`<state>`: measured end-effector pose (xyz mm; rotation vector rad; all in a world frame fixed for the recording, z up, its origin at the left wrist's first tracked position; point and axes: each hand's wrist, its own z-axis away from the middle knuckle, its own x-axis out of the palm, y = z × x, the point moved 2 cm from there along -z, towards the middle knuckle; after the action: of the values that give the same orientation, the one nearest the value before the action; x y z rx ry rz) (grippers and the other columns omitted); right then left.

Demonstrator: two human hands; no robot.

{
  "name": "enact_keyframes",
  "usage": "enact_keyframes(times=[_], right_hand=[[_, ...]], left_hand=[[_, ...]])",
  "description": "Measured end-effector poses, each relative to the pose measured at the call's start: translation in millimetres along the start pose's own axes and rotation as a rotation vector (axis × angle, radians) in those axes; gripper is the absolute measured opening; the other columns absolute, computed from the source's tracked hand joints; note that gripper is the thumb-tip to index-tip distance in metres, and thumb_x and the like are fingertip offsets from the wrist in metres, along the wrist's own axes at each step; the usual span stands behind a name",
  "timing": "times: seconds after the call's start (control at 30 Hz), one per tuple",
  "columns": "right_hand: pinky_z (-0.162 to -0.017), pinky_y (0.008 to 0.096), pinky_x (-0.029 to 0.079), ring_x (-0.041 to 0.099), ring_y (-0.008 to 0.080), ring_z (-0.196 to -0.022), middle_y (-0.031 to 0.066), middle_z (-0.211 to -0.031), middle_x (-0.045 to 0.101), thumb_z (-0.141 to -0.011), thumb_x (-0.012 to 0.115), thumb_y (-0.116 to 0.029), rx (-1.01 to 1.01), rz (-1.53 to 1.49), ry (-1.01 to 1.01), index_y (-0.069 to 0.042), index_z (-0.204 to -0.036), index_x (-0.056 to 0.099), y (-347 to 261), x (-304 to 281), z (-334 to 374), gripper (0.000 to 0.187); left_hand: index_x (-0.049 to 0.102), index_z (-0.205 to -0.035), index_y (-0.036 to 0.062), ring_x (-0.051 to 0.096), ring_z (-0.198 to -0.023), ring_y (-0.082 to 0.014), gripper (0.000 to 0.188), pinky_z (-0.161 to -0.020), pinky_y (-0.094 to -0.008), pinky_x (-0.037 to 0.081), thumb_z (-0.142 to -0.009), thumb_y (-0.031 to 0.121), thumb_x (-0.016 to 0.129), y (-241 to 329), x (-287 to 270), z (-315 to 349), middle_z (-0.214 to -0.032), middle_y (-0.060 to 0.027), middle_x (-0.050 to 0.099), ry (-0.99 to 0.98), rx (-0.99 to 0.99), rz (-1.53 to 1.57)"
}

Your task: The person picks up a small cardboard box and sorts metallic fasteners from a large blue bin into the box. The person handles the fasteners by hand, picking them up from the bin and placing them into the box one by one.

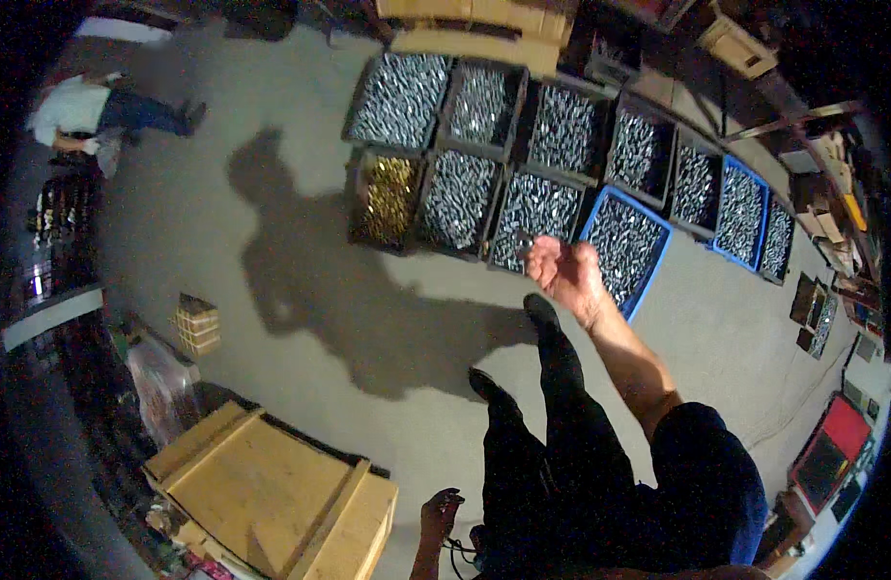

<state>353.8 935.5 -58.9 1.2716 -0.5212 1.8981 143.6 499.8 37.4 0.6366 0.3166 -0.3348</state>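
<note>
My right hand [566, 271] is stretched forward, palm turned up, with its fingers curled closed. A small dark piece shows at its fingertips, too small to name. Under and beyond that hand are a dark crate [499, 217] and a blue-rimmed crate [666, 253], both filled with small shiny metal parts [624, 237]. Low in the view, my left hand [440, 512] hangs beside my leg in shade. Its fingers are loosely bent and apart, and nothing shows in them. A thin dark cable [455, 549] loops close to it.
Two rows of metal-part crates line the floor ahead; one holds gold-coloured parts [388, 201]. A large wooden crate [262, 483] stands near left, a small wooden box [196, 324] beyond it. Far left is another person [73, 111]. Shelving [827, 208] runs along the right.
</note>
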Motion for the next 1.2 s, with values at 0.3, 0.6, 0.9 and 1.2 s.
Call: enact_keyframes(times=[0.3, 0.6, 0.9, 1.2], right_hand=[[-0.079, 0.0387, 0.052, 0.060, 0.0349, -0.087, 0.0264, -0.091, 0.060, -0.072, 0.055, -0.026, 0.082, -0.058, -0.397, 0.009, -0.084, 0.061, 98.8, 182.0, 105.9, 0.038], [-0.084, 0.0422, 0.052, 0.054, 0.0390, -0.098, 0.0316, -0.106, 0.053, -0.062, 0.063, -0.011, 0.144, -0.054, -0.327, 0.014, -0.079, 0.059, 154.9, 245.5, 165.0, 0.030], [-0.084, 0.0378, 0.045, 0.053, 0.0311, -0.096, 0.0208, -0.102, 0.057, -0.059, 0.069, -0.028, 0.223, 0.212, -0.501, 0.001, -0.085, 0.065, 214.2, 253.9, 164.0, 0.038], [-0.067, 0.0364, 0.049, 0.057, 0.0282, -0.076, 0.0140, -0.083, 0.058, -0.074, 0.066, -0.035, 0.027, 0.604, -0.035, 0.003, -0.083, 0.057, 155.1, 110.6, 88.1, 0.040]], left_hand=[[0.062, -0.098, 0.0004, 0.063, -0.073, -0.0193, 0.020, -0.066, -0.0282, 0.049, -0.083, 0.013, 0.058, -19.8, -51.8, 22.9, -0.085, -0.0130, 0.065, 0.190, 0.167, 0.190], [0.062, -0.101, 0.0040, 0.063, -0.080, -0.0239, 0.027, -0.072, -0.0331, 0.049, -0.080, 0.020, 0.059, -1.4, -65.8, 57.9, -0.088, -0.0132, 0.066, 0.189, 0.275, 0.034], [0.063, -0.102, 0.0086, 0.064, -0.079, -0.0253, 0.027, -0.073, -0.0350, 0.050, -0.079, 0.024, 0.059, -59.0, -54.6, 84.1, -0.086, -0.0124, 0.066, 0.345, 0.193, 0.075], [0.063, -0.104, 0.0098, 0.063, -0.065, -0.0200, 0.028, -0.064, -0.0331, 0.050, -0.080, 0.024, 0.058, -74.9, -32.6, 97.6, -0.069, -0.0093, 0.066, 0.322, 0.024, 0.280]])
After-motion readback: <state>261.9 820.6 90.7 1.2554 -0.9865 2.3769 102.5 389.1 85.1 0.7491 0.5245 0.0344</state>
